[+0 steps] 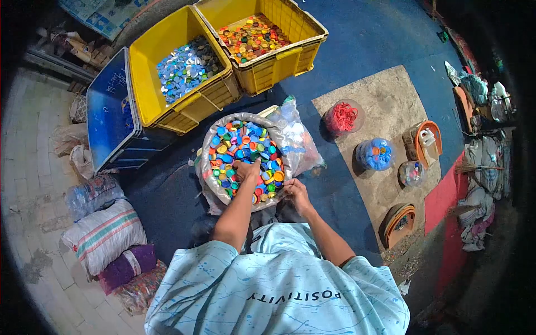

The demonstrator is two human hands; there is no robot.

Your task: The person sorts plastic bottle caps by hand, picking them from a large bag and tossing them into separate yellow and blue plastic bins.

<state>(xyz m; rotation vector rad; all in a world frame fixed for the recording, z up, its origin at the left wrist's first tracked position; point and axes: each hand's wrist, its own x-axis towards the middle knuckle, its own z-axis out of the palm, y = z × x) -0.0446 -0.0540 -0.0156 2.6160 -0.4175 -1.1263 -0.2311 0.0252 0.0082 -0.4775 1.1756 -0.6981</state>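
An open sack (207, 188) with a rolled rim stands in front of me, filled with bottle caps (241, 139) of many colours. My left hand (247, 171) reaches down into the middle of the caps, with thumb and fingers apart; its fingertips are partly hidden among them. At the right edge of the sack, the fingers of my right hand (296, 192) are curled and closed on the rim. Just beyond that rim lies a clear plastic bag (296, 142) with pale contents.
Two yellow crates (209, 106) (287, 61) of caps and a blue crate (106, 120) stand ahead. Filled sacks (109, 234) lie at left. On a tan mat (371, 92) at right are a container of red pieces (342, 117), a blue-filled container (374, 154) and an orange-brown basket (403, 226).
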